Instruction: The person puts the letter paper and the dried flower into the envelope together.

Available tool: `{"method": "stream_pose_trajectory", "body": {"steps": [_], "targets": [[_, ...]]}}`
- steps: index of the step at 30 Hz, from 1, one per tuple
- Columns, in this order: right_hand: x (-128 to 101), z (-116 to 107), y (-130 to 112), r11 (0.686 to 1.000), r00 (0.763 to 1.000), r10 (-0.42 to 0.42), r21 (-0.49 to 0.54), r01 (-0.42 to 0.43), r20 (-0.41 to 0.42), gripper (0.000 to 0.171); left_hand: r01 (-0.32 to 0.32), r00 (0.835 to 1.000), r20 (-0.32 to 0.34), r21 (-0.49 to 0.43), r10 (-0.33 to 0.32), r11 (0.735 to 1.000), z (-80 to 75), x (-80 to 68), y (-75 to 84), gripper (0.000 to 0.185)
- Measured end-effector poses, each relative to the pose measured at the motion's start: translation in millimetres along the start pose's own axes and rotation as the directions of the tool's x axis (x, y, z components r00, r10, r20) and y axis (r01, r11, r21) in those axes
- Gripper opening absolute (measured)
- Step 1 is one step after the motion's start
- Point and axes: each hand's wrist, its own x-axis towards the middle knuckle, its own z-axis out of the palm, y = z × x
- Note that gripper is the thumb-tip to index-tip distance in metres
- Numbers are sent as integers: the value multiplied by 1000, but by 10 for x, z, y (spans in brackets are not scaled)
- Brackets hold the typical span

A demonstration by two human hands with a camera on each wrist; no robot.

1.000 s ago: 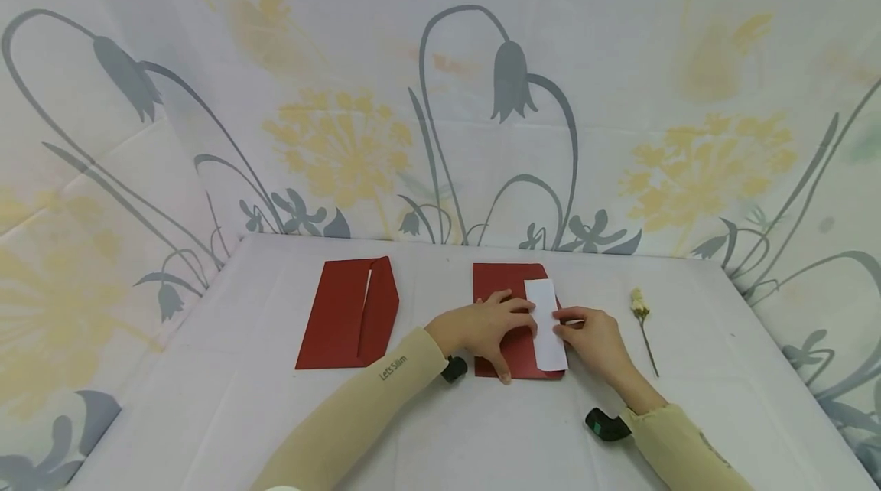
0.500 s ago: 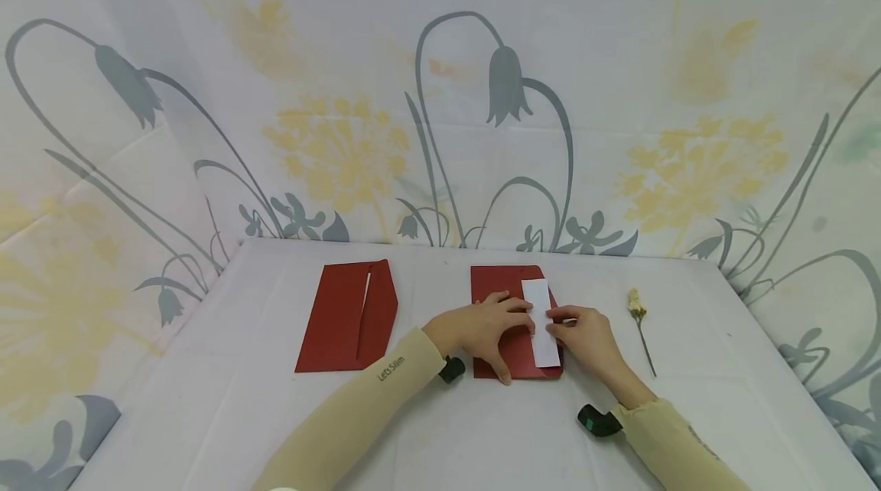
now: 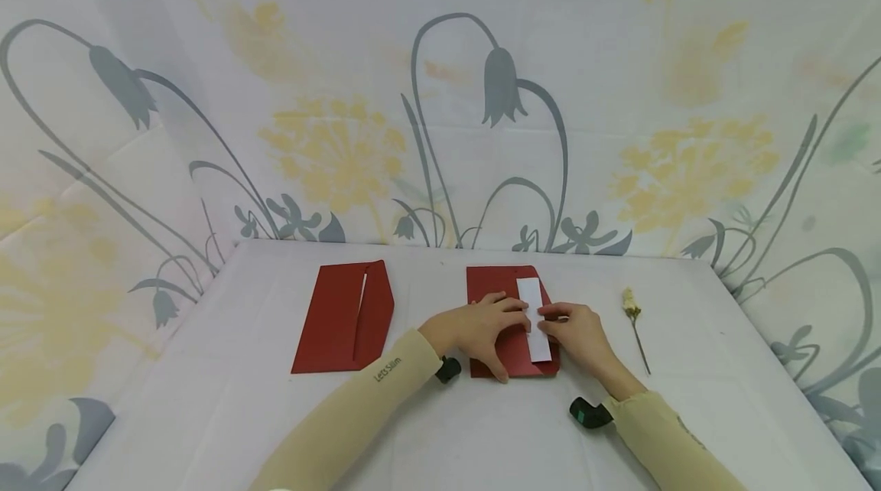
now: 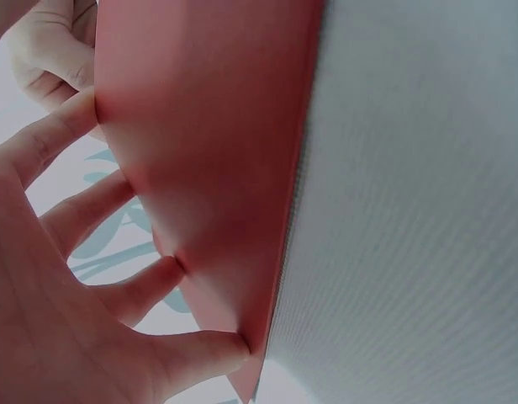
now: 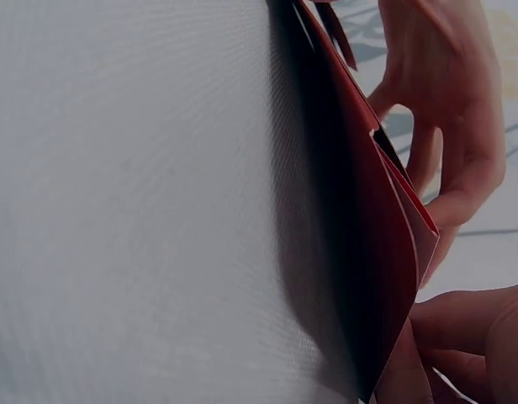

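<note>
A red envelope (image 3: 490,281) lies on the white cloth in front of me, its flap side to the right. Along that side shows a strip of white paper (image 3: 530,292), partly in the envelope's opening. My left hand (image 3: 480,326) rests on the envelope with spread fingers, fingertips by the paper's left edge. In the left wrist view, the fingertips of the left hand (image 4: 66,328) press on the red surface. My right hand (image 3: 581,336) pinches the paper's right edge between thumb and fingers. Its fingertips are partly hidden by the envelope in the right wrist view.
A second red envelope (image 3: 329,323), a white sliver showing at its flap, lies to the left. One dried flower (image 3: 632,309) with a thin stem lies to the right. A floral cloth (image 3: 454,131) hangs behind the table.
The white paper has shifted left into the envelope, so a narrower strip shows. My right hand has moved left with it. The left hand stays on the envelope.
</note>
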Motion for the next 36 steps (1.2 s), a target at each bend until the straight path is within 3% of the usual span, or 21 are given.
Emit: {"method": "stream_pose_trajectory", "body": {"steps": [9, 18, 28, 36], "targets": [[1, 42, -53, 997, 999, 27, 65, -29, 27, 26, 3, 1000, -8, 8, -3, 1000, -3, 6, 18, 73], [19, 139, -75, 980, 999, 13, 198, -23, 52, 31, 6, 1000, -4, 11, -6, 1000, -17, -11, 27, 76], [25, 151, -27, 977, 997, 2, 211, -17, 71, 34, -9, 1000, -12, 5, 9, 1000, -25, -27, 18, 80], [11, 137, -5, 973, 999, 25, 228, -29, 21, 37, -10, 1000, -23, -2, 10, 1000, -34, -39, 21, 76]]}}
